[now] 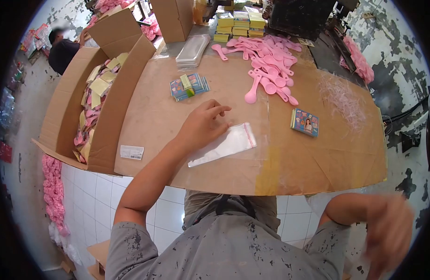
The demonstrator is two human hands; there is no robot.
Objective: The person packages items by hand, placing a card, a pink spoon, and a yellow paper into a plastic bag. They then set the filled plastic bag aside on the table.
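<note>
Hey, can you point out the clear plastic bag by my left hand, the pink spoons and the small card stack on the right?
Clear plastic bag (pixel 228 145): head view, mid-surface.
Pink spoons (pixel 270 60): head view, mid-pile.
Small card stack (pixel 306 122): head view, top card's face.

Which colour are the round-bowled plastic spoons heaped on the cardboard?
The plastic spoons are pink; see the head view.

A white label lies by the near left corner of the table. Yellow tape runs to the near edge, and clear plastic strips lie tangled by the right edge. A tall cardboard box stands toward the far left corner; past the left edge is another person.
</note>
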